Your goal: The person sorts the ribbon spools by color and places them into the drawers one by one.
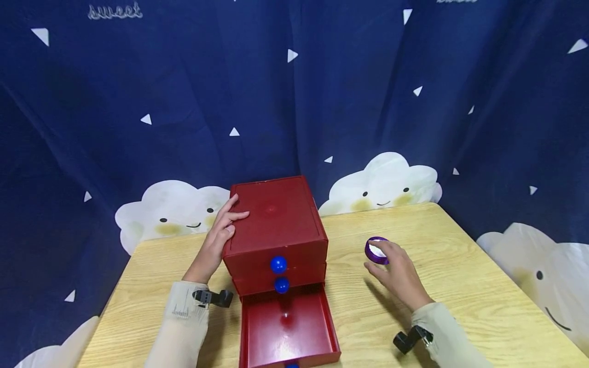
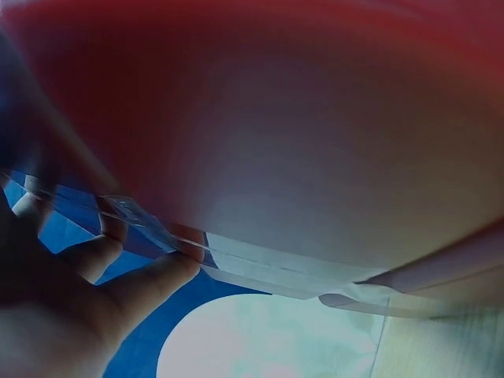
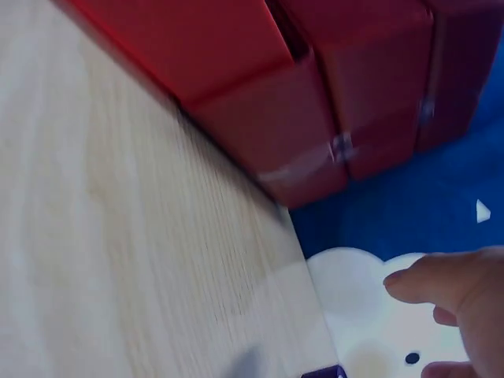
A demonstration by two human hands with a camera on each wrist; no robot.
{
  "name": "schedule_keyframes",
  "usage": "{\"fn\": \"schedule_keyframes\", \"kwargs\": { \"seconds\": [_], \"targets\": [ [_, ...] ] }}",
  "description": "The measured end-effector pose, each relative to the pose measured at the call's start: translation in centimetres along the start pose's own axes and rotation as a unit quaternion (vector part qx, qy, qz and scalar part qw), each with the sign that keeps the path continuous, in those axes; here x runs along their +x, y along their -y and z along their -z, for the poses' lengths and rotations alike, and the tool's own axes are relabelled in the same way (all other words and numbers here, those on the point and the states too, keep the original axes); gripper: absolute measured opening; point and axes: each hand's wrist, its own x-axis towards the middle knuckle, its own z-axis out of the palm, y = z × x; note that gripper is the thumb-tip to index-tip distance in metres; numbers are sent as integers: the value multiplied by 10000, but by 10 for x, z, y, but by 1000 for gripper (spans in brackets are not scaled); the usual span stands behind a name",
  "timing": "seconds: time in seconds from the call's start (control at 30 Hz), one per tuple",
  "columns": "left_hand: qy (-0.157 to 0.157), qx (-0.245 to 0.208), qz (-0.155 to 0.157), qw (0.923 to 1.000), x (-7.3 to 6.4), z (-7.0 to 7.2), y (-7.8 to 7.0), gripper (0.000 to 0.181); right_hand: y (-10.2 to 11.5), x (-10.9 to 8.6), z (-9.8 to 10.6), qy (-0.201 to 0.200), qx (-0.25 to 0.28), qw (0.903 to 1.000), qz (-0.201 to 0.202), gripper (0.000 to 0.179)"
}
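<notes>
A red box of stacked drawers stands on the table, blue knobs on its front. Its bottom drawer is pulled out and shows a bare inside. On the box's upper left edge rests my left hand, its fingers spread on the top and side; the left wrist view shows the fingers against the box's side. To the right of the box lies a round purple object with a bright white middle. My right hand hovers just over it, thumb and fingers apart; contact is not plain.
The light wooden table extends on both sides of the box. Behind it hangs a dark blue curtain printed with clouds and triangles. A black wrist camera sits on the left sleeve, another on the right sleeve.
</notes>
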Motion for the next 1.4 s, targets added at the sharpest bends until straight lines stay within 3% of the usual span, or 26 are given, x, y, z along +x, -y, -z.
{"fn": "schedule_keyframes", "kwargs": {
  "seconds": [0.2, 0.47, 0.73, 1.17, 1.4],
  "targets": [
    [-68, 32, -121, 9999, 0, 2, -1, 39, -20, 15, -6, 227, 6, 9987, -462, 51],
    [10, 49, -206, 9998, 1, -1, -2, 39, -38, 14, -8, 642, -35, 9931, -977, 54],
    [-30, 41, -321, 9995, 2, -2, -4, 38, -52, 16, -14, 765, 74, 9912, -1078, 59],
    [-41, -68, -27, 10000, 0, -3, 2, 39, -64, 21, -27, 939, 35, 9881, -1221, 57],
    [-12, 6, -58, 10000, 1, -2, 2, 39, -65, 26, -33, 939, -18, 9887, -1167, 56]
  ]
}}
